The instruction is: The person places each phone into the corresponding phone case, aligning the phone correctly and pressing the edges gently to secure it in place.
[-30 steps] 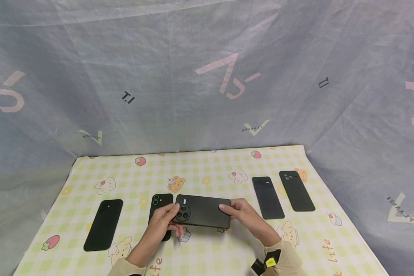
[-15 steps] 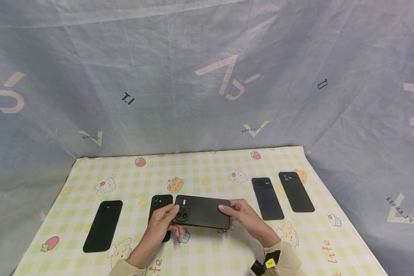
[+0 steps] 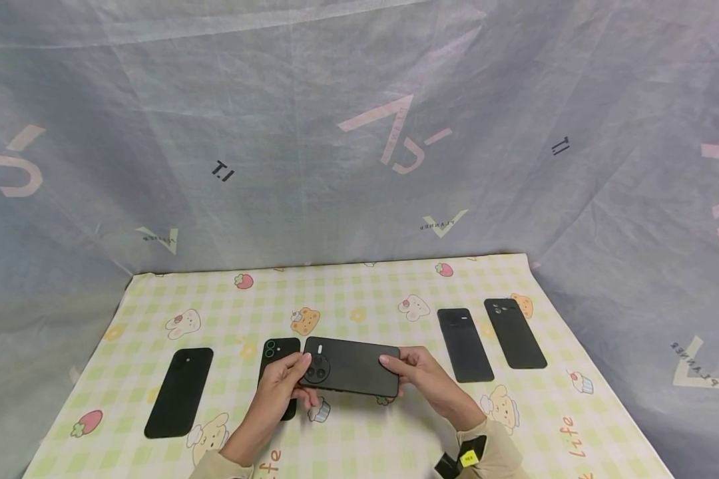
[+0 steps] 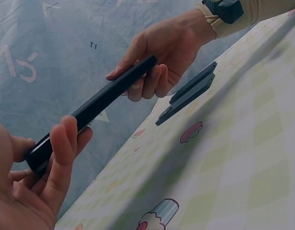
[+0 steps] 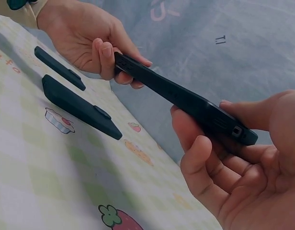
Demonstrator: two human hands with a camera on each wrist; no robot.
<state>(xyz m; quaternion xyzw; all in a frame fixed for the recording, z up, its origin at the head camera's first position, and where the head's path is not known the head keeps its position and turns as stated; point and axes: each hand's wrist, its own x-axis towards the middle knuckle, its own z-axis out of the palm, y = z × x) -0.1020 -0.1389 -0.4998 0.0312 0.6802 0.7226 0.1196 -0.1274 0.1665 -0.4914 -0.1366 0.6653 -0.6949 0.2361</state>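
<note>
Head view: the held phone spans the gap between the left hand and the right hand, its camera side facing up. The governing relation appears to be the long axis of this phone, which runs crosswise from hand to hand, with the right-hand end slightly closer to the person. Neither hand is nearer; each is in contact with one end.

Left hand: grips the lens end, thumb on top beside the camera ring, fingers underneath. Right hand: grips the plain end, thumb on the upper face, fingers below. Both wrist views confirm that the held phone is raised clear of the worktop, its edge visible between the hands.

Surrounding items, relative to the hands: the two-lens phone lies on the worktop below the left hand and is partly covered by it, its long axis pointing away from the person. The outer left phone lies well apart, to the left of the left hand. The slim phone lies beyond the right hand and to its right; the outer right phone lies farther out on that side.
</note>
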